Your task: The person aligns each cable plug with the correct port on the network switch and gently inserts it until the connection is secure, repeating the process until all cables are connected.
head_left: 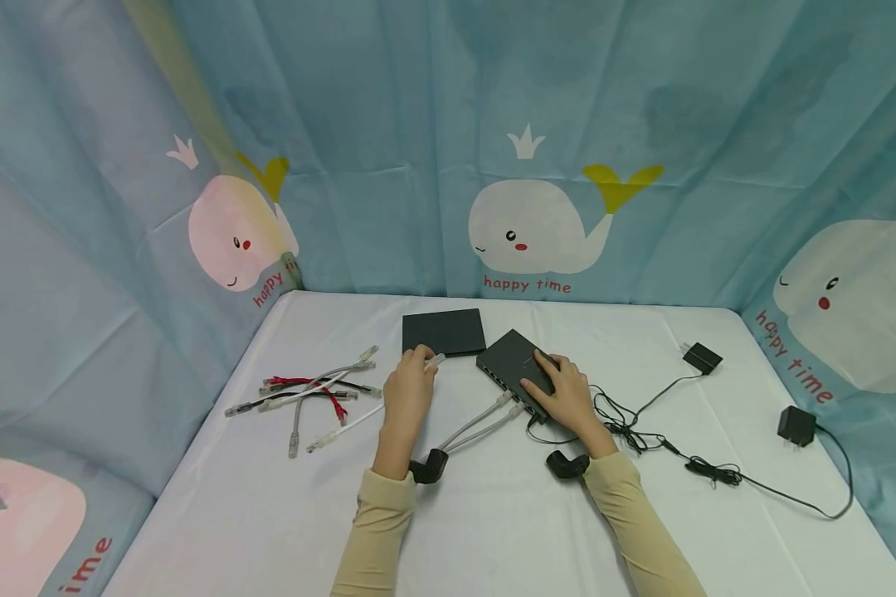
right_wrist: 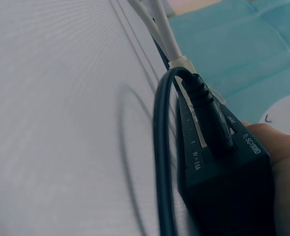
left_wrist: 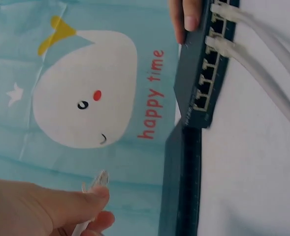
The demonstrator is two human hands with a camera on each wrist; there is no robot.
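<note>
Your left hand [head_left: 409, 391] pinches a cable [head_left: 357, 423]; rightward, under your spread right hand [head_left: 570, 396], the switch [head_left: 509, 358] slants toward the near edge of the surface [head_left: 485, 531].

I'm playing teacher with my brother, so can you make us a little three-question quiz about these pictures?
1. What does the left hand pinch?
2. True or false: a black power plug sits in the box under the right hand.
3. How many pale cables are plugged into that box: A) one, B) two, C) four?

Key:
1. A white cable, near its clear plug.
2. True.
3. B.
</note>
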